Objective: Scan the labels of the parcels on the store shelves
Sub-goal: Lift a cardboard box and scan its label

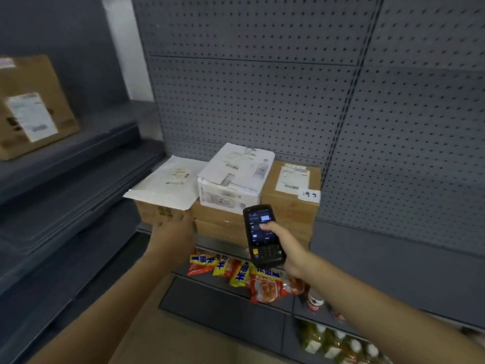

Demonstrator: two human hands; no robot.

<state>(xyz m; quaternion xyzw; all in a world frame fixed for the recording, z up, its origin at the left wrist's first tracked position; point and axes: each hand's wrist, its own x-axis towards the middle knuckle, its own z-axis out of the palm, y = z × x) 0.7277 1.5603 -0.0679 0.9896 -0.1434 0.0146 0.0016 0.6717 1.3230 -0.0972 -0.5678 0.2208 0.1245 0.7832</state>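
Observation:
Several parcels are stacked on a grey shelf against the pegboard. A flat white mailer (168,182) lies on a brown carton (157,212). Beside it a white wrapped parcel (233,179) sits on stacked cartons, and a brown box (291,195) with a white label stands to the right. My right hand (286,248) grips a black handheld scanner (262,235), thumb on its lit screen, in front of the stack. My left hand (173,232) reaches to the front of the left carton and touches it just under the mailer.
Red and yellow snack packets (236,271) lie on the shelf below, with bottles (330,342) lower right. Another brown box with a label (31,109) stands on the dark shelving at left. Grey pegboard (262,88) backs the shelves.

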